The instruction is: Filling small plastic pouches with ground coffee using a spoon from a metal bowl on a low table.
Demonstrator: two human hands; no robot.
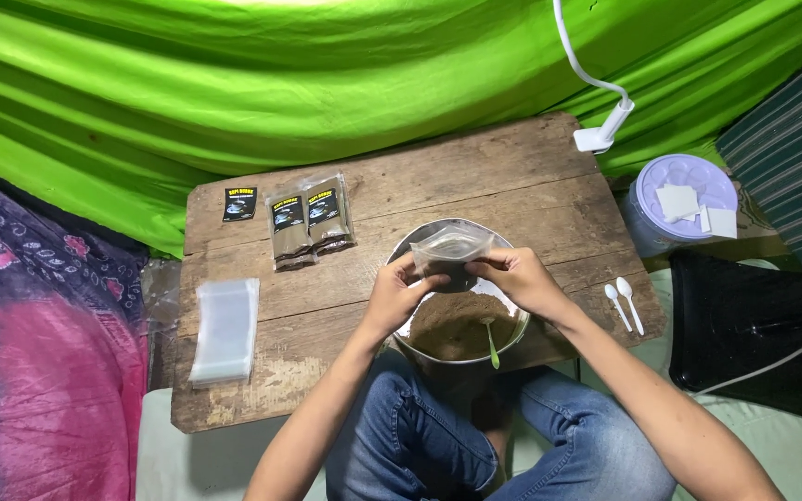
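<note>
Brown powder [457,325] still filled the bowl [512,327], two packets [308,221] were done, and both hands [399,292] [517,276] pinched a half-filled bag [450,250].

Both forearms reach forward, left hand [394,295] and right hand [519,276] raised close together, each grip pinched shut.

bright, even light from above | glare at top edge | sharp focus | soft shadows

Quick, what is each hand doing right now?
Left hand: closed, pinching the left edge of the small clear plastic bag of brown powder.
Right hand: closed, pinching the bag's right edge.
</note>
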